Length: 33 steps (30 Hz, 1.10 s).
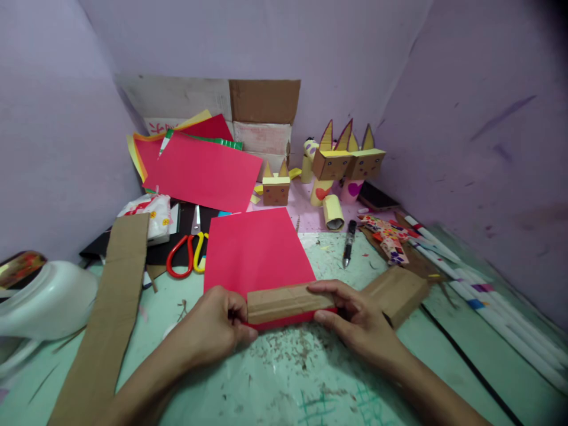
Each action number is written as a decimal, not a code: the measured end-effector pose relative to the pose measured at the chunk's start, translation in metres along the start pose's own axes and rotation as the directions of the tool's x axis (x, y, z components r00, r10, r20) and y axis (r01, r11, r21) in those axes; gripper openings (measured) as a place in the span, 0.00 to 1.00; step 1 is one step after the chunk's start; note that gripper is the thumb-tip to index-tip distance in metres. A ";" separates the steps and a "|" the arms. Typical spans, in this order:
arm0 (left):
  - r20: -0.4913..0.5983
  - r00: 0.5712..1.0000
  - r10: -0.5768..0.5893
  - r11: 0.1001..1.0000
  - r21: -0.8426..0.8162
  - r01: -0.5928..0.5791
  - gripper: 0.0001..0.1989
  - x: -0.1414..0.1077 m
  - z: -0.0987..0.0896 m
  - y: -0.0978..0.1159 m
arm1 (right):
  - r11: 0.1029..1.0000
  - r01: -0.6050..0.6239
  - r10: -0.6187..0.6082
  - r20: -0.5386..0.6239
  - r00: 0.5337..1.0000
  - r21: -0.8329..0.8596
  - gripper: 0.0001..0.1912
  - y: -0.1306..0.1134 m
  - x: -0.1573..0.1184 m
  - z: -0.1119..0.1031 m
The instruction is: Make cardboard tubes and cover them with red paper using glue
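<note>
A flat brown cardboard box (288, 302) rests along the near edge of a sheet of red paper (260, 251), and a red strip shows along the box's front side. At the box's left end is my left hand (217, 319), its fingers curled and pinching the corner. My right hand (350, 310) grips the right end, with the fingers on top and the thumb at the front. Just right of that hand lies a second folded cardboard piece (397, 293). The inner fingertips of my left hand are partly hidden.
Scissors (180, 257) with red and yellow handles lie at left, near a long cardboard strip (104, 313) and a white jug (48, 302). Eared cardboard figures (332, 165) stand at the back, near a pen (349, 242). Several white sticks (492, 307) line the right side.
</note>
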<state>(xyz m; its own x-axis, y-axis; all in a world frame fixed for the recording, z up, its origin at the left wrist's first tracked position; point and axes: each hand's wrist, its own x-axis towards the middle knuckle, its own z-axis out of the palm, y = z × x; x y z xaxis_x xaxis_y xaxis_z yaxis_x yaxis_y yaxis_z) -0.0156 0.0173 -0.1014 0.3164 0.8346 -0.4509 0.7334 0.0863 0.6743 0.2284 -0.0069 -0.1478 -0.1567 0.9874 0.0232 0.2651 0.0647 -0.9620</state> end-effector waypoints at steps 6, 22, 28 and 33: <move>-0.007 1.000 -0.008 1.000 -0.004 0.008 0.07 -0.001 0.000 0.005 | 1.000 -0.006 0.006 0.001 1.000 0.004 0.14 0.000 0.000 0.000; -0.078 0.991 -0.107 0.990 -0.105 0.099 0.09 -0.002 0.010 0.007 | 1.000 0.000 0.000 -0.005 1.000 0.023 0.14 0.000 0.001 0.001; -0.085 0.990 -0.111 0.985 -0.140 0.098 0.11 -0.002 0.011 0.008 | 0.999 0.018 -0.020 0.038 0.999 0.045 0.14 0.000 0.003 -0.002; -0.099 0.988 -0.119 0.986 -0.126 0.107 0.12 -0.001 0.011 0.008 | 0.998 0.038 -0.042 0.073 0.996 0.059 0.17 -0.001 0.003 -0.005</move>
<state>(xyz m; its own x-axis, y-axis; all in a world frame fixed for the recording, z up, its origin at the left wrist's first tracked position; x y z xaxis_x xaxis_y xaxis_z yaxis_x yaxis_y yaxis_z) -0.0031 0.0109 -0.1020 0.1654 0.8680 -0.4682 0.6809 0.2429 0.6909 0.2326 -0.0030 -0.1452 -0.2367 0.9706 0.0441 0.2024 0.0937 -0.9748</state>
